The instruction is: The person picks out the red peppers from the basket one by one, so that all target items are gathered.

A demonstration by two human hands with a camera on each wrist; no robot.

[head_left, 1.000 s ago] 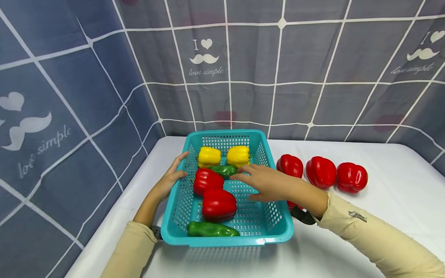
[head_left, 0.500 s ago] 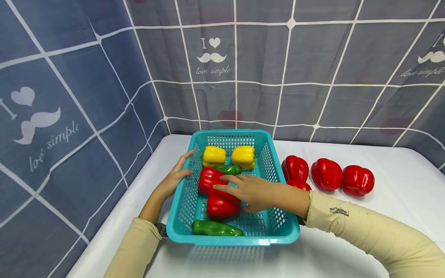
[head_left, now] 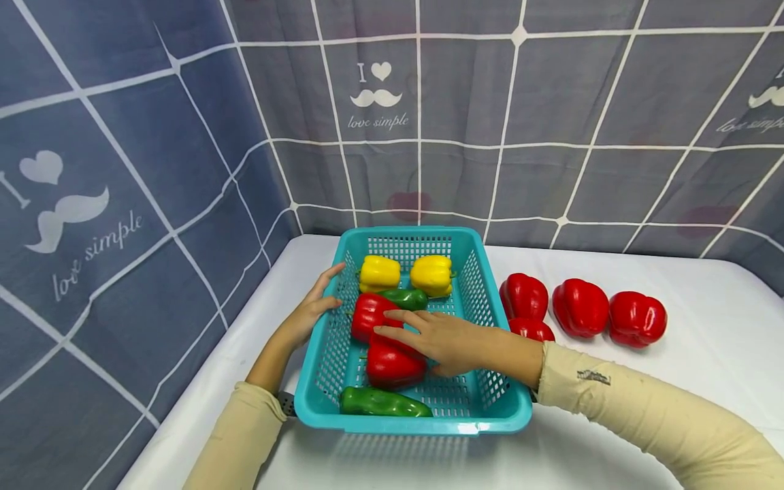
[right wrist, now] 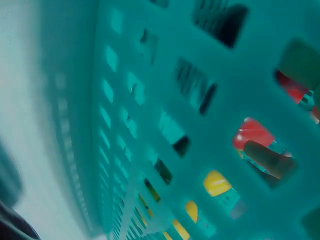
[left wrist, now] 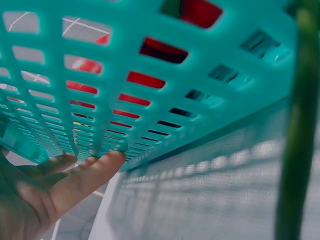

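Reading from the left of the frame, blue wall cloth (head_left: 122, 286) carries an "I", a heart, a moustache and "love simple". Left of centre, the left hand (head_left: 309, 313) is open, extended fingers set against the basket wall.

The turquoise basket (head_left: 412, 425) stands at frame centre on the white table (head_left: 343, 463). Contents, left to right: long green pepper (head_left: 386, 403) along the near wall; upper red pepper (head_left: 366, 316); left yellow pepper (head_left: 380, 272) near the far wall; lower red pepper (head_left: 392, 367); short green pepper (head_left: 405, 298); right yellow pepper (head_left: 431, 275).

Above the basket, the grey wall cloth (head_left: 459, 102) repeats the motif and wording.

The right hand (head_left: 450, 344) is open, its extended fingers lying across the top of the lower red pepper. Its sleeve (head_left: 643, 401) bears a dark mark, unreadable.

At right, four red peppers (head_left: 580, 307) lie on the table. At the upper right edge, another "love simple" is cut off by the frame.
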